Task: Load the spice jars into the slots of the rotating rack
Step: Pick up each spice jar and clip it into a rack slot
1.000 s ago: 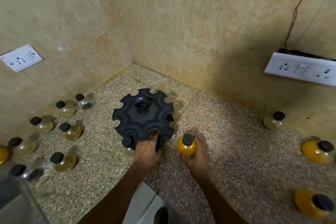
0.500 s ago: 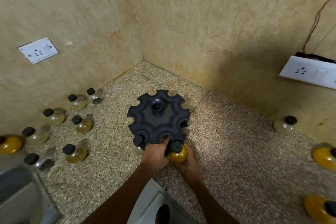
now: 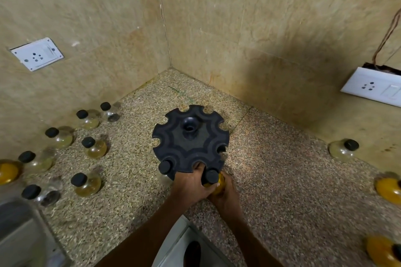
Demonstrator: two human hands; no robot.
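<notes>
Spice jars (image 3: 87,184) stand loose on the desk (image 3: 282,180) left of the rack (image 3: 191,138). Left hand (image 3: 191,184) grips the rack's near edge. Right hand (image 3: 225,195) clamps a yellow jar (image 3: 213,181) at a near-edge slot. Open desk lies rightward.

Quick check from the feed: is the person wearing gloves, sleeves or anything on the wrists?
No. In the head view the left hand and right hand are bare, with no gloves, rings, watch or bands visible. Both forearms are uncovered to the bottom edge of the frame, so no sleeves show.
</notes>
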